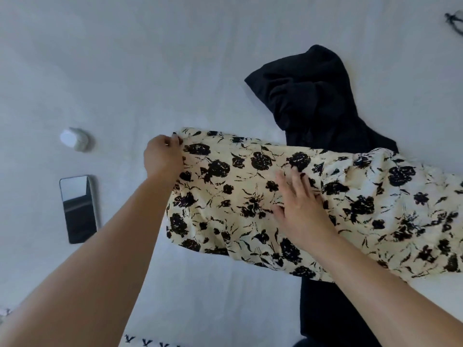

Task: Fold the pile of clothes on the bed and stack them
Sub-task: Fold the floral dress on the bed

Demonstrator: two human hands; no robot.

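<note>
Cream floral-print garment [313, 196] lies spread across the white bed [125, 71] (partly over a black garment [308, 96]); left hand [162, 156] pinches its far corner, right hand [300, 211] presses flat on it.

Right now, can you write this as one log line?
step: folding floral garment | left hand: pinches its corner | right hand: flat on it | black garment: unfolded
</note>
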